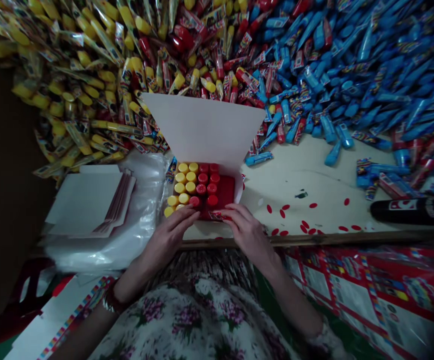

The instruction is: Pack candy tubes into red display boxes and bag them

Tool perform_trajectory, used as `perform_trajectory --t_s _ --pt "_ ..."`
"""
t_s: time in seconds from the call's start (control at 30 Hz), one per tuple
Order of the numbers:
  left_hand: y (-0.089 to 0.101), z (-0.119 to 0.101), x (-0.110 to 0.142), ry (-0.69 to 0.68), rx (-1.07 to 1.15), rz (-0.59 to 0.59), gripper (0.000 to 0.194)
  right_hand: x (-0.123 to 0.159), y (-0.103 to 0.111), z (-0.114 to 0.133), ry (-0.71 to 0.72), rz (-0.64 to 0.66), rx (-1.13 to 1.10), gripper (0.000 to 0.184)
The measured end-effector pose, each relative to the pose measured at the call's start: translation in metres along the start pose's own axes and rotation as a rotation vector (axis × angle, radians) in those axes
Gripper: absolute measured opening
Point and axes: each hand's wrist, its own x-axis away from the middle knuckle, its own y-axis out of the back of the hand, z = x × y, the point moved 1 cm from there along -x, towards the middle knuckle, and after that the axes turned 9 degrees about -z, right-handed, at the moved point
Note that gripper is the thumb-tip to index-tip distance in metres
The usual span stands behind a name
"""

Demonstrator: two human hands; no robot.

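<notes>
In front of me stands an open white-lidded box (206, 127) with its lid flap raised. Upright tubes with yellow caps (180, 188) fill its left side. Beside them are rows of tubes with red caps (202, 178), and bare red interior shows at the right. My left hand (173, 227) has its fingers closed at the box's front left edge, by the nearest caps. Across from it, my right hand (249, 237) pinches the end of a small red wrapped tube (217, 215) at the front right edge. The fingertips partly cover this tube.
Piles of wrapped yellow tubes (85, 95), red tubes (186, 37) and blue tubes (382, 80) cover the back. Left, folded white cardboard pieces (85, 200) lie on clear plastic (137, 235). Small red discs (305, 225) and a black bottle-like object (415, 210) are at right.
</notes>
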Motion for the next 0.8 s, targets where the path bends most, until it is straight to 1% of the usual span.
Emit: perform_trajectory --t_s 0.1,0.17,0.23,0.33,0.4,0.43,0.5,0.57,0.63,0.7,0.73,0.8 --pt "0.012 -0.003 -0.003 -0.055 0.077 0.110 0.044 -0.001 -0.005 0.009 0.086 0.065 0.065 0.041" --pt "0.016 -0.005 -0.007 -0.091 0.101 0.197 0.041 -0.006 -0.007 0.015 0.122 0.106 0.125 0.041" --pt "0.015 -0.004 -0.008 -0.096 0.083 0.259 0.041 -0.013 -0.006 0.020 0.135 0.165 0.204 0.040" --pt "0.013 0.000 -0.002 -0.091 0.012 0.304 0.048 -0.023 -0.003 0.029 0.141 0.290 0.314 0.037" --pt "0.015 0.002 0.002 -0.131 -0.031 0.309 0.053 -0.028 0.000 0.032 0.161 0.352 0.337 0.036" --pt "0.017 0.001 0.004 -0.164 -0.055 0.293 0.054 -0.029 0.001 0.032 0.174 0.368 0.332 0.035" --pt "0.023 -0.002 0.005 -0.218 -0.116 0.223 0.053 -0.031 0.002 0.029 0.195 0.371 0.303 0.035" --pt "0.027 -0.007 0.005 -0.214 -0.187 0.123 0.050 -0.030 0.003 0.024 0.201 0.338 0.270 0.036" --pt "0.024 -0.012 0.004 -0.159 -0.234 0.000 0.046 -0.028 0.003 0.019 0.198 0.292 0.249 0.038" --pt "0.014 -0.016 0.003 -0.077 -0.266 -0.102 0.037 -0.024 0.003 0.014 0.195 0.248 0.230 0.040" --pt "0.008 -0.017 0.003 -0.033 -0.278 -0.139 0.032 -0.022 0.003 0.012 0.194 0.229 0.222 0.040" --pt "-0.003 -0.019 0.003 0.052 -0.299 -0.177 0.023 -0.018 0.002 0.011 0.202 0.205 0.207 0.041"
